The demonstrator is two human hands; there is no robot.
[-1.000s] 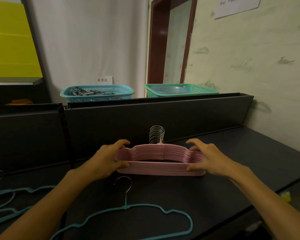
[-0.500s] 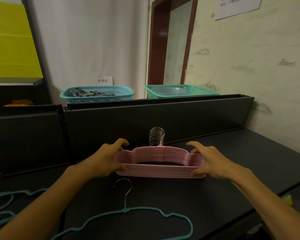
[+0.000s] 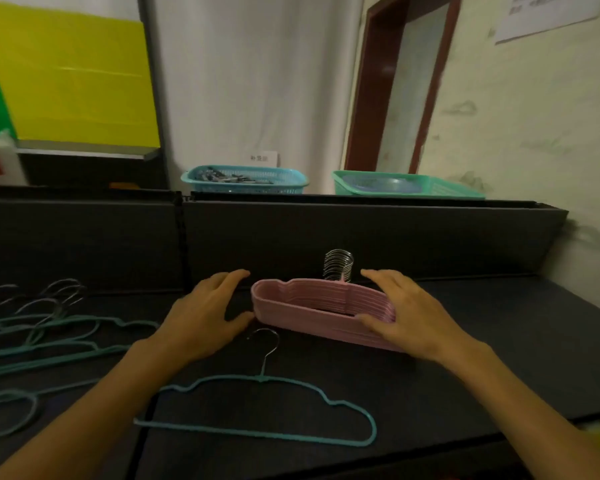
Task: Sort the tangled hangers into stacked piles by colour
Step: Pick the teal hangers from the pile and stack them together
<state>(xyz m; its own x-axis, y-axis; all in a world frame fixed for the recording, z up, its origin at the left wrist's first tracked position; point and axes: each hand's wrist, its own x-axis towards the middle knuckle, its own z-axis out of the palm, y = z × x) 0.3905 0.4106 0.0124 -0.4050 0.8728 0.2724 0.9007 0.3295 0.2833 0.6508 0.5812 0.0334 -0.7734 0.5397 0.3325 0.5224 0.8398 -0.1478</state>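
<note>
A neat stack of pink hangers point(image 3: 309, 306) lies on the dark table point(image 3: 499, 341), its bundle of metal hooks point(image 3: 338, 268) pointing at the back panel. My left hand point(image 3: 205, 317) hovers just left of the stack with relaxed, spread fingers; only the thumb is near the stack's end. My right hand point(image 3: 409, 317) lies over the stack's right end, fingers stretched out and thumb at the front edge. A single teal hanger point(image 3: 261, 378) lies flat in front of the stack. Several loose teal hangers point(image 3: 49, 323) are spread at the far left.
A dark upright panel point(image 3: 361, 233) closes off the back of the table. Behind it stand a blue basket point(image 3: 243, 180) holding metal pieces and a green basket point(image 3: 430, 190). A wall runs along the right side.
My left hand has let go of the stack's left end and drawn back to the left. The right hand's fingers have loosened. The view has swung left, showing more teal hangers.
</note>
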